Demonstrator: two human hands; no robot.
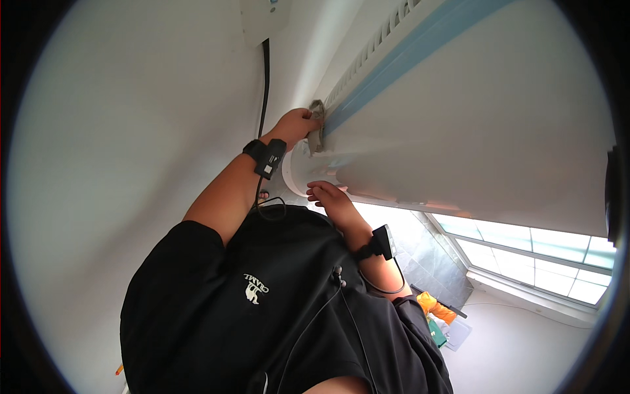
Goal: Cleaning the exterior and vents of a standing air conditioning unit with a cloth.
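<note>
My left hand (293,126) is closed on a crumpled greyish cloth (316,139). The cloth rests against the rounded end of a long white appliance (459,125), probably an air conditioner, which has a light blue band (394,73) and a row of slots along its top. Below that end, close to the appliance's lower edge, is my right hand (332,202). Its fingers are loosely bent and apart, with nothing visible in them. Whether they touch the casing I cannot tell. Each wrist carries a strapped black device.
A black cable (266,85) runs down the white wall (118,131) left of the appliance. To the lower right are a barred window (538,253), grey tiles (423,259) and an orange item (436,306) beside a green one. Thin cords hang across my black shirt.
</note>
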